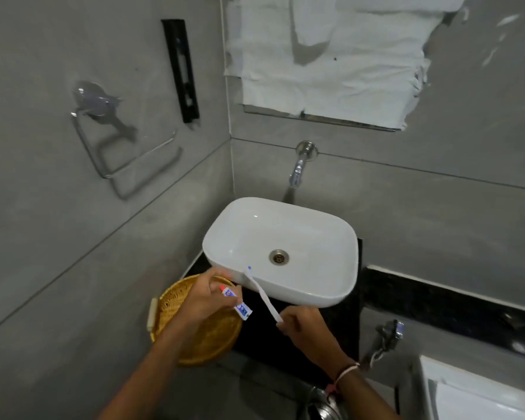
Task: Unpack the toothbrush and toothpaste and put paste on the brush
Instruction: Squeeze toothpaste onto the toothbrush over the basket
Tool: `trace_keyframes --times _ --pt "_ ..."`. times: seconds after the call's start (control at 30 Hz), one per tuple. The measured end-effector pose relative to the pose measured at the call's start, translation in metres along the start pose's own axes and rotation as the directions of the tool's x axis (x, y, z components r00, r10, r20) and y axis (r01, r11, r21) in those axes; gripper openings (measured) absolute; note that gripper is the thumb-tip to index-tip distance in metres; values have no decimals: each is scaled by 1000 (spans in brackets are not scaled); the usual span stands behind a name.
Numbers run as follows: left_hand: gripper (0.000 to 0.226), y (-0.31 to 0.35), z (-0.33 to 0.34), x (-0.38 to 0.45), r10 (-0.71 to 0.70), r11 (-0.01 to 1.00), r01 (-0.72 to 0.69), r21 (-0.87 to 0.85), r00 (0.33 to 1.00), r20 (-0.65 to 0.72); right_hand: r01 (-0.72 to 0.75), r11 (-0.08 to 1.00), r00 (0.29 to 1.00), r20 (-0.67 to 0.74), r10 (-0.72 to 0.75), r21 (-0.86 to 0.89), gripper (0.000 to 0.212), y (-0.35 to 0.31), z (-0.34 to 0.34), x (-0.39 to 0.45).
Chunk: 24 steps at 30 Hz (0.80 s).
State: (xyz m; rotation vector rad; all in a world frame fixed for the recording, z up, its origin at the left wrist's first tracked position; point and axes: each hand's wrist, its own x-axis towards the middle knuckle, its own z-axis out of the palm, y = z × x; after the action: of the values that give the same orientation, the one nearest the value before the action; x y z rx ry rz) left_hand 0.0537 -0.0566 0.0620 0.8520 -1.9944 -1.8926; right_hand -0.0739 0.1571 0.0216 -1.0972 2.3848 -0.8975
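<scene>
The person's left hand (205, 294) is closed around a small toothpaste tube (236, 302), held over the right edge of a round wicker basket (194, 344) on the dark counter (285, 338). The right hand (303, 327) pinches the near end of a white toothbrush (262, 294), whose head points far and left, reaching over the near rim of the white basin (315, 286). A wall tap (299, 165) sits beyond the basin.

Bathroom: white countertop basin (281, 237), wall tap (299, 165), mirror (325, 56), towel ring (115, 147), grey tiles.
</scene>
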Motion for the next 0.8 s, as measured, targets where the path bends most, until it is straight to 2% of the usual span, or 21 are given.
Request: trace_keyframes --times 0.13,0.33,0.47,0.57,0.7,0.8 --pt "56 -33 -65 20 -153 983 164 79 980 -128 -170 917 985 88 148 362 6 -31 47 15" --pt "48 -72 -103 45 -288 941 313 130 941 -178 -345 766 937 244 250 542 20 -71 101 36" --pt "32 -89 -100 65 -221 925 273 265 953 -208 -500 629 866 354 354 595 31 -93 117 52" --pt "6 -99 -95 77 -184 913 251 321 957 -226 -564 452 811 359 462 691 34 -100 127 64" --pt "19 -105 -89 88 -178 872 262 414 957 -230 -575 174 740 417 528 799 35 -101 139 81" --pt "24 -105 -83 94 -157 851 273 448 948 -278 -593 91 710 466 528 800 25 -99 144 90"
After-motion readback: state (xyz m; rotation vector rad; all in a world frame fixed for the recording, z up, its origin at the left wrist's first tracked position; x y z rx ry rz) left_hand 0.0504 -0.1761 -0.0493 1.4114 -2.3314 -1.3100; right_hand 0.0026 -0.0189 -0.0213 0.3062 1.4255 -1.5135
